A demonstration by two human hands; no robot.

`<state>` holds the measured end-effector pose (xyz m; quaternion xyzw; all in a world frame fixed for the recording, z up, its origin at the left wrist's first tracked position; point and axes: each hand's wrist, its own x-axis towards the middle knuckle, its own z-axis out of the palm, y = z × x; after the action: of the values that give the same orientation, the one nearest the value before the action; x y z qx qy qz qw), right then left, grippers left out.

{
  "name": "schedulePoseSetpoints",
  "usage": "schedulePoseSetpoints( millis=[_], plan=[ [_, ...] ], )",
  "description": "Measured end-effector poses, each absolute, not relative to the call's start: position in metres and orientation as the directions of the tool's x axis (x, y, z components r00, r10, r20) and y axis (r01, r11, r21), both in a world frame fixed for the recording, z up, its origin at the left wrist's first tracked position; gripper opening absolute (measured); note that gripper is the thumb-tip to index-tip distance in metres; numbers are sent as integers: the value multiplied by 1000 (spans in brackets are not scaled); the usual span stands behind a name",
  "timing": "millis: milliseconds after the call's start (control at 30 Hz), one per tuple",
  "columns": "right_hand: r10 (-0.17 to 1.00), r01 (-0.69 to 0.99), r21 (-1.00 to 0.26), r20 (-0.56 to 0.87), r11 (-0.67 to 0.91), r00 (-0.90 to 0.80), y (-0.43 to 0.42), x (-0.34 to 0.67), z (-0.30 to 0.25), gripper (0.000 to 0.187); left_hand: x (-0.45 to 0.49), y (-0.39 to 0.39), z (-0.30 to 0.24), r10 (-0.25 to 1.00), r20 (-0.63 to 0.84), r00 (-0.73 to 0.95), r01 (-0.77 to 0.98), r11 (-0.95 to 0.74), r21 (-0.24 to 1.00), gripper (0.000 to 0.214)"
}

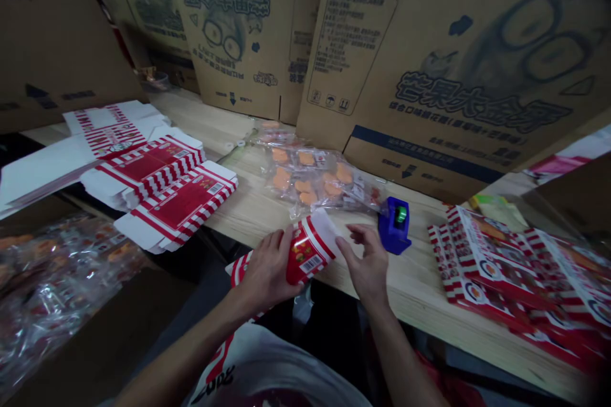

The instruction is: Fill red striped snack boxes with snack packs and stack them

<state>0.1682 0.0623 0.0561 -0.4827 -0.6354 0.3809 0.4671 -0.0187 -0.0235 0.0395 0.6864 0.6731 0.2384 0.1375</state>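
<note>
Carton (305, 247) of red and white card, striped along its edges, sits at the middle of my head-camera view, raised at a slant over the near edge of the table (415, 286). A barcode shows on its red face, and its pale end points up toward the far side. I see the left hand (270, 264) closed around the carton's body, gripping it. The right hand (368, 264) is at the carton's pale end, its fingers curled and its thumb held a little apart from them, close to the card edge; from here I cannot tell whether the thumb touches it.

Just beyond the right hand I have a blue tape dispenser (394, 232) with a green roll. Past the carton lie clear packets (310, 181) of orange pieces, overlapping on the tabletop. To my left, flattened cartons (184, 200) in red and white stripes overlap in stacks, with white card sheets (42, 162) beside them. Below those, at the lower left, an open cardboard box (138, 321) holds many more shiny packets. Well off to my right, striped boxes (496, 254) are piled on the table. Large printed shipping boxes (363, 70) stand along the back.
</note>
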Motion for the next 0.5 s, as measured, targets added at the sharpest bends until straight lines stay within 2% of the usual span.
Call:
schedulePoseSetpoints(
  millis=[33,100,167,233,400,500],
  plan=[
    [969,231,-941,243,247,-46,52,171,57,43,-21,-24,47,987,156,-48,836,-46,547,106],
    [981,71,-988,125,137,-152,33,173,54,55,-19,-23,58,984,159,-74,779,-42,625,108],
    [939,-84,-995,-22,-55,-343,20,171,47,56,-11,-23,62,987,142,-82,720,-40,693,108],
    [903,-148,-973,-100,-176,-417,14,171,42,51,-1,-22,63,987,135,-89,673,-40,739,108],
    [929,-141,-980,-83,-143,-359,19,186,41,44,6,-18,61,986,130,-102,473,-67,878,102],
    [951,-74,-995,-47,-73,-304,25,194,37,34,1,-11,57,988,-5,-151,190,34,981,76]
  ],
)
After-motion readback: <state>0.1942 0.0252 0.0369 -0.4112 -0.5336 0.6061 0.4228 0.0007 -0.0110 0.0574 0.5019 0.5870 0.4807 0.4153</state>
